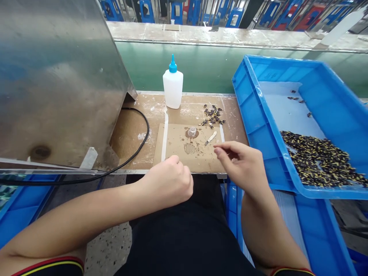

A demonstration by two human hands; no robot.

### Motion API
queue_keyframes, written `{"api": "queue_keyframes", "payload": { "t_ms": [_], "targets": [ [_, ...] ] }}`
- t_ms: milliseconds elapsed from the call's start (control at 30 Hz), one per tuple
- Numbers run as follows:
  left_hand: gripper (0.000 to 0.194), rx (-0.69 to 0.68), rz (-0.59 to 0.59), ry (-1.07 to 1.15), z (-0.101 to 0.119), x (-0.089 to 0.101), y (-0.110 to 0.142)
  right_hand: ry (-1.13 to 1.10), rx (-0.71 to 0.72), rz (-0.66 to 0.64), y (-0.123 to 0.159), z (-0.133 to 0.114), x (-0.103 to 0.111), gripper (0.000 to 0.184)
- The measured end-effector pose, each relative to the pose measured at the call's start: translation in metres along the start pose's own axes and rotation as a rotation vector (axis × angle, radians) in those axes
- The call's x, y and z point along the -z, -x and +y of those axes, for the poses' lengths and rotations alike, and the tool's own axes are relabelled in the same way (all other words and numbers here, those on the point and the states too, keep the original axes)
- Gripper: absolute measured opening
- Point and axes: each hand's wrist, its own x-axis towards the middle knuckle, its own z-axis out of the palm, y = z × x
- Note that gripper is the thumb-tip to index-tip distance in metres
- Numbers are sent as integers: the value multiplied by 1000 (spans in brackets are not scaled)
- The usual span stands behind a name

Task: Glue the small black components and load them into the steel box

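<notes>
My left hand (174, 178) is curled into a fist at the front edge of the cardboard sheet (175, 134); whatever it may hold is hidden. To its right, my right hand (243, 163) has thumb and forefinger pressed together, with anything between them too small to make out. Near those fingertips lies a small white-handled tool (211, 138). A small clear cup (192, 132) sits on a wet brown patch of the cardboard. Behind the tool is a loose heap of tiny black-and-yellow pieces (213, 114). A white squeeze bottle (173, 88) with a blue nozzle stands upright farther back.
At right a big blue crate (255, 115) holds many more black-and-yellow pieces (322, 159). A metal housing (57, 76) fills the left, with a black cable (146, 132) curving out over the bench. A green belt (207, 67) runs behind. Blue stools (176, 13) stand beyond.
</notes>
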Motion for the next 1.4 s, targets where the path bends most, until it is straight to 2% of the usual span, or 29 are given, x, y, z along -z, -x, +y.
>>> {"api": "queue_keyframes", "payload": {
  "t_ms": [100,200,367,467,700,933,1167,1267,1400],
  "targets": [
    [19,-20,-26,30,1,0,-5,-109,161,-81,12,-38,-1,10],
    [19,-43,11,75,3,-1,-7,-200,254,-160,18,-58,1,11],
    [32,-58,126,274,3,-7,-6,-347,378,-233,18,-59,-1,14],
    [31,-56,169,352,2,-9,-5,-411,419,-234,19,-55,-6,20],
    [27,-21,227,378,5,-9,-7,-456,371,-224,23,-55,-11,24],
    [29,-36,98,387,6,-10,-7,-398,296,-236,23,-62,-9,11],
    [40,-75,26,446,7,-10,-6,-379,289,-249,23,-62,-8,15],
    [39,-91,-14,478,6,-9,-5,-396,318,-241,24,-61,-9,17],
    [32,-99,-43,497,4,-6,-7,-402,428,-251,24,-58,-8,22]
  ]
}}
